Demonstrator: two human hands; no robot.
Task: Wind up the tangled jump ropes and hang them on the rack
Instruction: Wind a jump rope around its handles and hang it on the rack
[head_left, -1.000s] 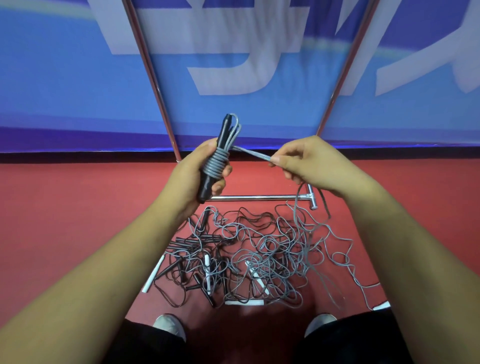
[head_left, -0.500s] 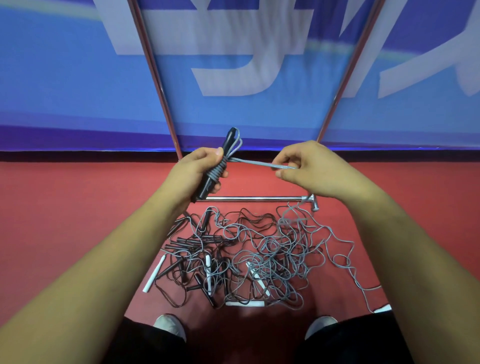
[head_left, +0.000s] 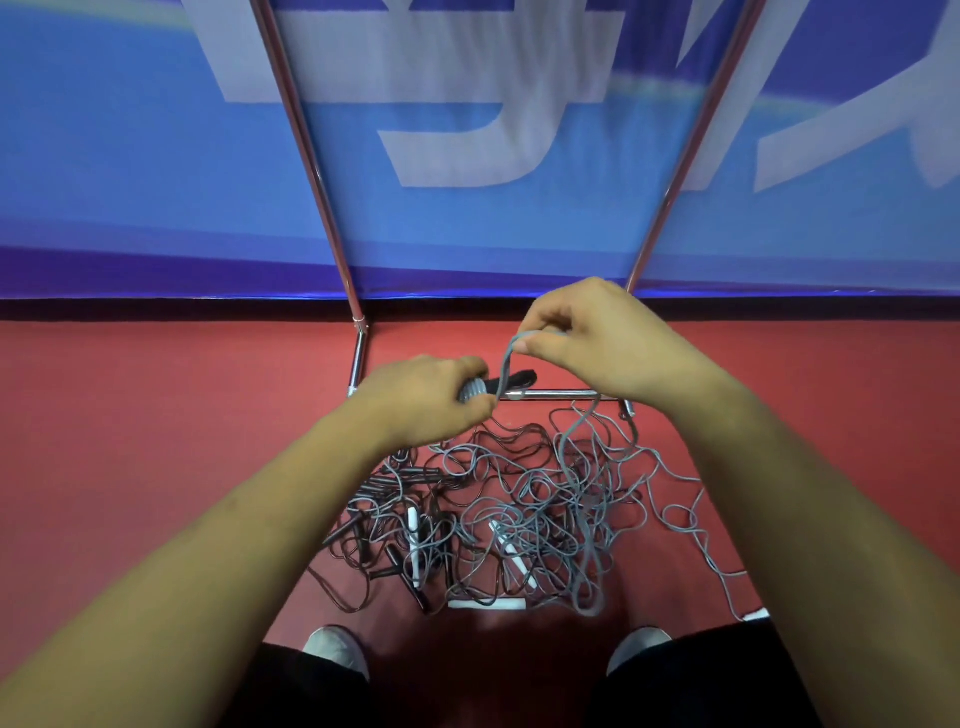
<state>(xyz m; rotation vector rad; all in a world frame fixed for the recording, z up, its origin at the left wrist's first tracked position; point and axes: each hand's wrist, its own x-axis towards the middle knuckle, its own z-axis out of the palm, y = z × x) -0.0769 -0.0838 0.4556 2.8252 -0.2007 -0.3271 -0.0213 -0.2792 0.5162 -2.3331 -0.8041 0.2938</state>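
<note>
Red floor (head_left: 156, 467), blue banner (head_left: 130, 182); left fingers (head_left: 460, 370) clamp handle (head_left: 521, 378), right fingers (head_left: 545, 312) pinch grey rope (head_left: 505, 364)

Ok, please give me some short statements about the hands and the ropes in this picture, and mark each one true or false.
1. The left hand grips a black handle with grey rope wound round it. True.
2. The right hand holds nothing. False: it pinches the grey rope just above the handle.
3. A tangled pile of ropes lies on the red floor below the hands. True.
4. Every handle in the pile is black. False: several white handles lie among the black ones.
</note>
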